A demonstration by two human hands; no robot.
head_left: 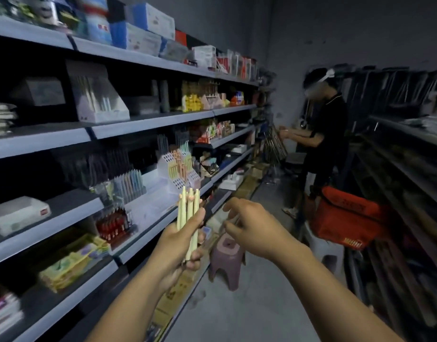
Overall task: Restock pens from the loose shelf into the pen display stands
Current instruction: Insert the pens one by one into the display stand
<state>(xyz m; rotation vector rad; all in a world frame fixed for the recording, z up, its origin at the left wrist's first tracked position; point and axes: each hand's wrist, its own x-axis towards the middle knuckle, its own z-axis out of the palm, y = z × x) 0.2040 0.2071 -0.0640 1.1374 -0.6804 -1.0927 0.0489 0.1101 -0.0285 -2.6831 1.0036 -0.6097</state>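
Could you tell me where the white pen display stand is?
Head view: the white pen display stand sits on the left shelving, above pens in the left hand.

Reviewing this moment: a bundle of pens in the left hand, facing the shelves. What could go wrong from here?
1. The left hand grips several pens in one bundle; one might slip out when the right hand pulls another.
2. The display stand sits among crowded goods, so a careless reach could knock its neighbours.
3. The stool stands in the aisle just ahead, a likely trip hazard.

Pale green pens [188, 213]; mauve stool [227, 257]; red bag [345, 215]; blue-grey shelves [148, 124].
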